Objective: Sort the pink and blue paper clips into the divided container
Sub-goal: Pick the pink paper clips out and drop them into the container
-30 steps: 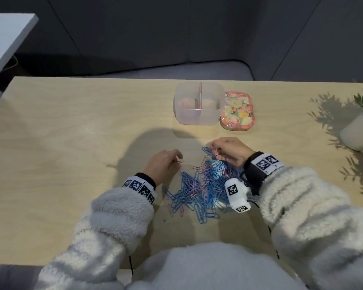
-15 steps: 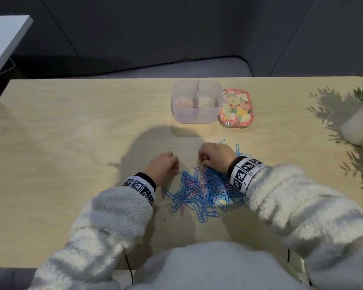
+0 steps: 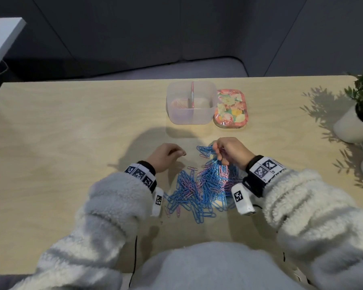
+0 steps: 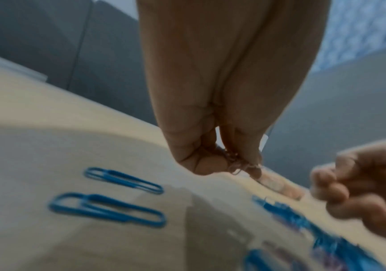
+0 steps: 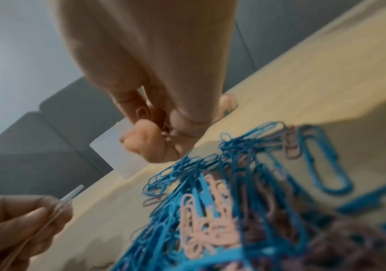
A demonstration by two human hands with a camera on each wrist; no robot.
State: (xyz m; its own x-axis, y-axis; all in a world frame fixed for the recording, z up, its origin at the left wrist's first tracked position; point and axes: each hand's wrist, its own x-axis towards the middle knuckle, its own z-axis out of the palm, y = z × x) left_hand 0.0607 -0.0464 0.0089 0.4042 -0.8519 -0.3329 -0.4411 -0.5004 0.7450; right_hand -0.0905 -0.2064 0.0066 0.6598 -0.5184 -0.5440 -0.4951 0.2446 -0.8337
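A tangled pile of blue and pink paper clips [image 3: 205, 183] lies on the wooden table in front of me. My right hand [image 3: 217, 152] is raised over the pile's far right edge and pinches clips from it, with blue ones hanging around the fingers. In the right wrist view a pinkish clip shows between the fingertips of that hand [image 5: 166, 132]. My left hand [image 3: 181, 152] is curled left of the pile and pinches a small bunch of pink clips [image 4: 235, 165]. The clear divided container [image 3: 190, 120] stands farther back, with pink clips [image 3: 178, 104] in its left compartment.
A floral lid [image 3: 231, 109] lies against the container's right side. A potted plant in a white pot [image 3: 350, 126] stands at the table's right edge. Two loose blue clips [image 4: 122, 179] lie apart from the pile, near my left hand.
My right hand pressed down onto the pile half a second ago and has now lifted with clips in its fingers. My left hand has barely moved.
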